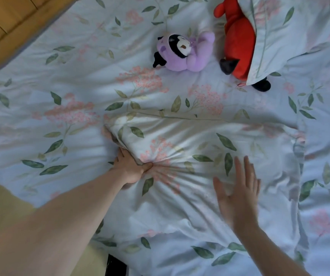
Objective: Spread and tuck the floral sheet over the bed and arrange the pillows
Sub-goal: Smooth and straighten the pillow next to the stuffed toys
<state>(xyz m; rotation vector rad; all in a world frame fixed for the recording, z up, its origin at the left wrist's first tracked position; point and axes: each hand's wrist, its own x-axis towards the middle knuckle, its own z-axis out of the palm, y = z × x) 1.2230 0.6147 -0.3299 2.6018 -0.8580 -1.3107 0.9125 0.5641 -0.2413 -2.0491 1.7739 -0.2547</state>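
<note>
the left hand (129, 168) pinches the near-left edge of a floral pillow (190, 176) lying on the floral sheet (40, 96) mid-bed, bunching the cloth. the right hand (238, 196) lies over it, released, fingers straight. a purple plush (186, 51) and a red plush (238, 34) sit beyond, the red one half under a second pillow (279, 30).

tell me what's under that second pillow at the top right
A red plush toy lies partly under the second floral pillow: its red body and black feet stick out on the pillow's left edge. The rest of the toy is covered, so anything else beneath cannot be seen.
</note>
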